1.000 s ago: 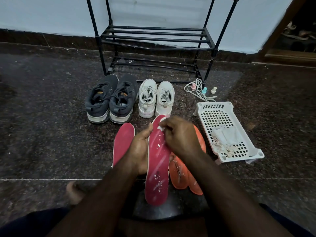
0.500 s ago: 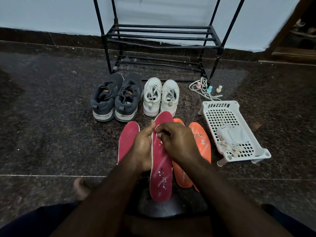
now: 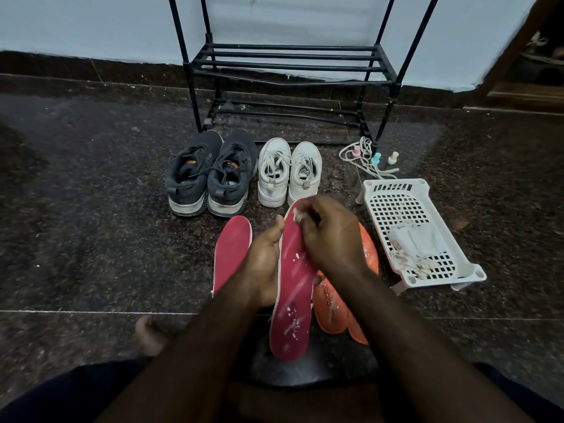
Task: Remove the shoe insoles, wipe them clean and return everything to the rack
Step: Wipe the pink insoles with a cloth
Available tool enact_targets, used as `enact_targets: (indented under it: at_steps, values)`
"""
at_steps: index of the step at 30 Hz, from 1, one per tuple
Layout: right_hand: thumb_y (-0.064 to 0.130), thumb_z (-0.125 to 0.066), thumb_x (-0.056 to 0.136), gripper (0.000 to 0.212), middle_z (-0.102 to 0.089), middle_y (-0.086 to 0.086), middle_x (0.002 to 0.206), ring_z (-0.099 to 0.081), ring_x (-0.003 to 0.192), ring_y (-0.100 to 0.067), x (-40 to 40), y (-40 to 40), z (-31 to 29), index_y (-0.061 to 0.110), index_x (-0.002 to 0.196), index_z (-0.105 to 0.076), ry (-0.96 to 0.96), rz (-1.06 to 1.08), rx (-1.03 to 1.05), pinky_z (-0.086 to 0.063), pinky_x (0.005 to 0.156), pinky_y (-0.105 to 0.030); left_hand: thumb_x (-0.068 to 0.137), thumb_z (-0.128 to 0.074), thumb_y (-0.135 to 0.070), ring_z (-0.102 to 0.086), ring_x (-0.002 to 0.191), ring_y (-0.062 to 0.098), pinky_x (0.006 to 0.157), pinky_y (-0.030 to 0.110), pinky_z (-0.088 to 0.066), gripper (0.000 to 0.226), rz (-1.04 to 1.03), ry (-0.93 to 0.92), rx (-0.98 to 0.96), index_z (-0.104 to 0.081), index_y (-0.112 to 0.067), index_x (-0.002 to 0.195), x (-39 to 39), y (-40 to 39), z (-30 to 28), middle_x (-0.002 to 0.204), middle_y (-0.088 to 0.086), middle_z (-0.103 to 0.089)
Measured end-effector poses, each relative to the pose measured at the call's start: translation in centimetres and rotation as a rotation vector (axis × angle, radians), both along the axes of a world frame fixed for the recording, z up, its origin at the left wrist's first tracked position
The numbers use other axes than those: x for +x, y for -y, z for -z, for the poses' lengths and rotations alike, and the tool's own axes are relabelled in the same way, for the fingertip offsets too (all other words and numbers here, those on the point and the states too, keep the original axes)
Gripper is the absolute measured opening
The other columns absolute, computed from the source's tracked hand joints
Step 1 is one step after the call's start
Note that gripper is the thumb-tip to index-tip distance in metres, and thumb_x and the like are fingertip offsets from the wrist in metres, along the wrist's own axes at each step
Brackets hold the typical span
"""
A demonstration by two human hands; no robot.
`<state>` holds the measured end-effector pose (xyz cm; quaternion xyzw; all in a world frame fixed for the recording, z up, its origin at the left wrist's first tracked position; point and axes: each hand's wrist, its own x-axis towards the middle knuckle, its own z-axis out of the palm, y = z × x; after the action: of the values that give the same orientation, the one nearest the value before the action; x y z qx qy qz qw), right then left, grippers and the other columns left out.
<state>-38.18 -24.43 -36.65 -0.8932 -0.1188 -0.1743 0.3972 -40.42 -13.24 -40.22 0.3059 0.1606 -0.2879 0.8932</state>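
Observation:
My left hand (image 3: 265, 264) holds a red insole (image 3: 292, 300) from below, its speckled face up. My right hand (image 3: 331, 236) pinches a small white wipe (image 3: 297, 215) against the insole's toe end. A second red insole (image 3: 232, 251) lies on the floor to the left. Two orange insoles (image 3: 331, 306) lie to the right, partly under my right arm. A dark grey pair of sneakers (image 3: 210, 175) and a white pair (image 3: 289, 172) stand on the floor in front of the black shoe rack (image 3: 290, 62).
A white perforated plastic basket (image 3: 396, 203) with used wipes sits at the right. White laces and three small bottles (image 3: 377, 158) lie by the rack's right leg. The floor is dark speckled stone. My bare foot (image 3: 149, 334) shows at lower left.
My right hand has slid the wipe back up the red insole to its toe end. The left hand keeps the same hold.

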Motion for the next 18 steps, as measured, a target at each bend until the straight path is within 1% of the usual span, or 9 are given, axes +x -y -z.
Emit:
enact_targets:
  at_steps: [1, 3, 5, 6, 9, 12, 14, 16, 18]
  values:
    - [0.004, -0.068, 0.082, 0.013, -0.067, 0.004, 0.082, -0.058, 0.076, -0.009, 0.1, 0.1, -0.1, 0.015, 0.088, -0.068, -0.013, 0.007, 0.007, -0.046, 0.072, -0.027, 0.1, -0.031, -0.063, -0.065, 0.096, 0.028, 0.088, 0.041, -0.048, 0.068, 0.011, -0.007, -0.001, -0.08, -0.017, 0.097, -0.1, 0.1, -0.1, 0.097, 0.011, -0.073]
    - [0.004, -0.067, 0.082, 0.014, -0.066, 0.007, 0.079, -0.058, 0.074, -0.007, -0.8, -0.2, 0.0, 0.016, 0.087, -0.066, -0.052, -0.06, -0.006, -0.046, 0.07, -0.026, 0.1, -0.031, -0.061, -0.069, 0.096, 0.028, 0.088, 0.04, -0.052, 0.069, 0.003, -0.02, -0.012, -0.079, -0.012, 0.097, -0.1, 0.1, -0.1, 0.1, 0.014, -0.073]
    - [0.004, -0.068, 0.08, 0.015, -0.067, 0.006, 0.08, -0.06, 0.075, -0.008, -2.1, -0.8, 0.4, 0.016, 0.088, -0.067, -0.09, -0.149, -0.032, -0.047, 0.071, -0.026, 0.099, -0.035, -0.061, -0.066, 0.107, 0.03, 0.097, 0.04, -0.05, 0.067, -0.005, -0.03, -0.023, -0.074, -0.006, 0.105, 0.2, -0.3, -0.4, 0.114, 0.017, -0.069]
    - [0.004, -0.069, 0.079, 0.015, -0.068, 0.006, 0.081, -0.06, 0.076, -0.008, -2.3, -0.9, 0.5, 0.016, 0.089, -0.068, -0.095, -0.167, -0.031, -0.047, 0.072, -0.025, 0.098, -0.036, -0.06, -0.066, 0.109, 0.029, 0.099, 0.04, -0.048, 0.067, -0.013, -0.034, -0.025, -0.074, -0.006, 0.105, 0.2, -0.5, -0.5, 0.116, 0.016, -0.068]
    - [0.004, -0.069, 0.079, 0.013, -0.067, 0.008, 0.078, -0.057, 0.072, -0.004, -1.3, -0.6, 0.1, 0.015, 0.086, -0.067, -0.036, -0.108, 0.003, -0.046, 0.068, -0.024, 0.1, -0.032, -0.058, -0.073, 0.092, 0.026, 0.089, 0.038, -0.053, 0.069, -0.033, -0.011, -0.032, -0.08, -0.009, 0.092, 0.3, -0.4, -0.3, 0.098, 0.013, -0.074]
    - [0.004, -0.067, 0.081, 0.012, -0.065, 0.008, 0.079, -0.057, 0.073, -0.009, -0.4, -0.4, -0.2, 0.014, 0.088, -0.066, -0.013, -0.072, 0.02, -0.046, 0.069, -0.028, 0.102, -0.027, -0.059, -0.073, 0.091, 0.025, 0.091, 0.039, -0.05, 0.072, -0.038, -0.027, -0.025, -0.081, -0.012, 0.091, 0.0, 0.0, -0.4, 0.098, 0.012, -0.075]
    - [0.005, -0.068, 0.081, 0.014, -0.066, 0.01, 0.081, -0.058, 0.074, -0.007, -1.0, -0.5, 0.0, 0.015, 0.09, -0.067, -0.042, -0.137, -0.011, -0.046, 0.07, -0.026, 0.102, -0.024, -0.061, -0.074, 0.086, 0.022, 0.084, 0.035, -0.056, 0.077, -0.046, -0.021, -0.041, -0.082, -0.013, 0.084, 0.0, 0.0, -0.4, 0.092, 0.01, -0.076]
    - [0.005, -0.068, 0.08, 0.017, -0.067, 0.01, 0.082, -0.058, 0.076, -0.006, -1.7, -0.6, 0.2, 0.018, 0.091, -0.067, -0.072, -0.189, -0.058, -0.045, 0.071, -0.024, 0.1, -0.025, -0.064, -0.075, 0.081, 0.02, 0.075, 0.031, -0.058, 0.081, -0.072, -0.028, -0.062, -0.081, -0.012, 0.076, 0.2, 0.1, -0.3, 0.085, 0.009, -0.076]
    - [0.005, -0.068, 0.081, 0.015, -0.067, 0.009, 0.082, -0.058, 0.076, -0.006, -1.2, -0.5, 0.1, 0.017, 0.089, -0.066, -0.057, -0.166, -0.038, -0.043, 0.07, -0.024, 0.099, -0.023, -0.067, -0.075, 0.082, 0.021, 0.073, 0.031, -0.059, 0.082, -0.076, -0.005, -0.05, -0.082, -0.014, 0.076, 0.2, 0.3, -0.3, 0.087, 0.009, -0.076]
